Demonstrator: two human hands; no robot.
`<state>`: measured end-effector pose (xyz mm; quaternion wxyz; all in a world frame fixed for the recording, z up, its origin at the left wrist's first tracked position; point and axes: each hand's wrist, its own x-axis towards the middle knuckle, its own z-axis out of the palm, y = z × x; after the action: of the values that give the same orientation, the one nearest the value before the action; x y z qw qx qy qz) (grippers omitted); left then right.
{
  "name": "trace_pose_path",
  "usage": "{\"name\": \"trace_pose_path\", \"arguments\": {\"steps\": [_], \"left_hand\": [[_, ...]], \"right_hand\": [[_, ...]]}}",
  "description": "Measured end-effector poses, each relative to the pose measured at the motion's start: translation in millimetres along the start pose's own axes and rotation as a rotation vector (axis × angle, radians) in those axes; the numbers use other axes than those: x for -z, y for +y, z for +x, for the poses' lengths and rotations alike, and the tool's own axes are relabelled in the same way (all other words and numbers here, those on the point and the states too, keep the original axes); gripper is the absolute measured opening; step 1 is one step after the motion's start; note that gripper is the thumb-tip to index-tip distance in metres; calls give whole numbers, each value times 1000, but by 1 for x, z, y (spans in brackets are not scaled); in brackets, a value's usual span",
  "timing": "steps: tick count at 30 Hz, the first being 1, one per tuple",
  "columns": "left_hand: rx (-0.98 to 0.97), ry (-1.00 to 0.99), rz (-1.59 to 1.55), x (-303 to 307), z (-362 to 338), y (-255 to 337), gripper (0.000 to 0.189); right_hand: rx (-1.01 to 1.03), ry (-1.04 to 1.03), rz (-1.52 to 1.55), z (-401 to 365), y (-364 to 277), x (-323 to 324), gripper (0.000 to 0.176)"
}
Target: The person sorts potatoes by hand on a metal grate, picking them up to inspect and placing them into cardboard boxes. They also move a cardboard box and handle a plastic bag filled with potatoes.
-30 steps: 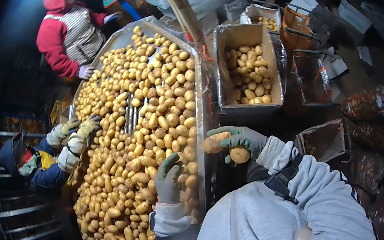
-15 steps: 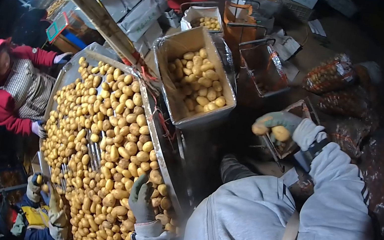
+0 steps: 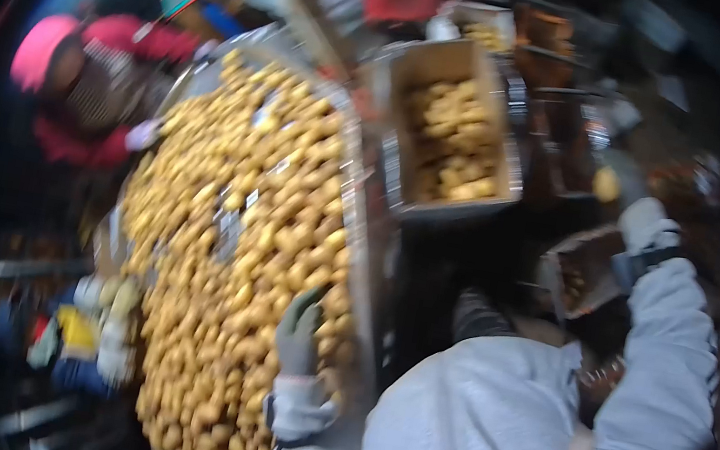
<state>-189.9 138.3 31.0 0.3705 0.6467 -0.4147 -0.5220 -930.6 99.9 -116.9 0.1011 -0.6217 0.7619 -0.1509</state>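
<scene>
The pic is blurry, so some bits are hard to see. Our left hand [image 3: 299,329] is in a green glove. It lies on the potatoes [image 3: 240,206] at the near edge of the bench [image 3: 362,225]. Its fingers [image 3: 300,305] are stretched out flat & are not closed on any potato. The potatoes are yellow & they cover the bench from our end up to the far end.

Our right hand [image 3: 645,223] is out to the right, well away from the bench. It has a pale glove & a grey sleeve [image 3: 667,368]. A lone potato [image 3: 607,184] is just beside this hand, up & to its left. The blur hides the fingers there, so we can't tell if they hold the lone potato or have let it go. Just below & left of this hand is a small box [image 3: 584,270], brown & open at the top.

On the right of the bench, close to it, stands a big box [image 3: 462,205] w/ more potatoes inside.

Other people are at the bench too. A person in red [image 3: 80,87] w/ a pink hood is on the far left side, w/ one pale glove [image 3: 144,134] at the bench edge. Lower down on the left, a second person's gloved hands [image 3: 114,318] are at the potatoes.
</scene>
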Motion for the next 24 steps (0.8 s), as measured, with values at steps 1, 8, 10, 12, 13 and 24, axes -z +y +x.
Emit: {"name": "trace_pose_path", "arguments": {"steps": [1, 8, 10, 12, 13, 24], "left_hand": [[59, 40, -31, 10, -7, -3, 35], [-13, 609, -68, 132, -73, -79, 34], [-47, 701, 16, 144, -92, -84, 33], [-25, 737, 93, 145, -107, -96, 32], [-22, 746, 160, 144, -113, -109, 32], [40, 660, -59, 93, -127, -69, 36]], "right_hand": [[-151, 53, 136, 11, -9, 19, 23], [-392, -452, 1300, 36, -246, 26, 26], [-280, -659, 1177, 6, -363, 21, 29], [-160, -864, 1142, -16, -443, 1, 32], [-91, -958, 1158, -27, -473, -18, 34], [635, -1281, 461, -115, -660, -128, 45]]}}
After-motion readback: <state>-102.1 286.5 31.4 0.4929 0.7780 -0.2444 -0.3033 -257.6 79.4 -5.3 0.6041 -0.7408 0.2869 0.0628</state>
